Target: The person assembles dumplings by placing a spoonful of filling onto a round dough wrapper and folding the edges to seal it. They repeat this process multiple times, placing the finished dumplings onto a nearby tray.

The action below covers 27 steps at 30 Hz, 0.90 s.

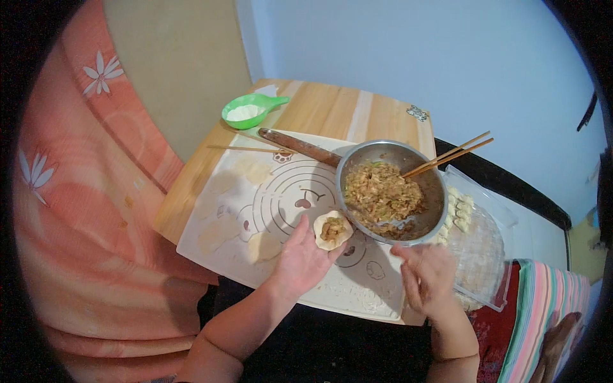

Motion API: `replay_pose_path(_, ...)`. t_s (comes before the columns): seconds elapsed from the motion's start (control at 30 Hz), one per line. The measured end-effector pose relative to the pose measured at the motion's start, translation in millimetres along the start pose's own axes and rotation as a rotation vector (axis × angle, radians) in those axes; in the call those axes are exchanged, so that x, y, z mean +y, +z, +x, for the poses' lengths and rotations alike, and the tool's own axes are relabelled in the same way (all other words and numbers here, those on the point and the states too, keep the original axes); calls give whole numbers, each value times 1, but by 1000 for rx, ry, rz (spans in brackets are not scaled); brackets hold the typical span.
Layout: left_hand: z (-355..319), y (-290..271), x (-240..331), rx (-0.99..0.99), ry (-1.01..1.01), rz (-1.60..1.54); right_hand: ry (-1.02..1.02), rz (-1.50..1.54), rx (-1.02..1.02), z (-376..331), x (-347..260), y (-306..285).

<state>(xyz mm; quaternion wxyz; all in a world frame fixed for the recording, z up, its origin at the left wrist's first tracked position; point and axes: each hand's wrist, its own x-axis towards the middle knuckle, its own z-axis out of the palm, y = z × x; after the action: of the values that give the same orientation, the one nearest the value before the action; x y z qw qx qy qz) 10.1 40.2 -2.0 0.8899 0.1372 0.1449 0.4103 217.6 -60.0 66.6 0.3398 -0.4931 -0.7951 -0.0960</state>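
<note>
My left hand (305,260) is palm up over the mat and holds a round dumpling wrapper (321,240) on its fingers. A mound of brown minced filling (332,228) lies in the wrapper's middle. To its right stands a steel bowl (440,220) of the same mince (383,191), with a pair of chopsticks (456,153) leaning out over the right rim. My right hand (429,273), slightly blurred, hovers by the bowl's near rim. Its fingers are loosely bent and apart, with nothing visible in them.
Several flat wrappers (263,246) lie on the white printed mat (306,290). A rolling pin (300,147) rests beyond, near two thin sticks (246,149). At the back left is a green scoop (233,116) of flour. Several folded dumplings (461,210) sit on a clear tray (501,281) at right.
</note>
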Motion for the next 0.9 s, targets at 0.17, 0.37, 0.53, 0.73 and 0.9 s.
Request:
replay_pose_path(0.17,0,4,3,19,0,21,274,0,21,20,13,17)
replay_pose_path(0.37,-1,7,4,19,14,63,292,35,-34,20,18,26)
replay_pose_path(0.53,-2,3,5,-1,10,58,404,258,33,-1,18,22)
replay_pose_path(0.73,-4,1,2,13,-13,31,873,909,232,2,32,18)
replay_pose_path(0.9,-4,2,-3,3,-47,6,977,998,245,-1,43,12)
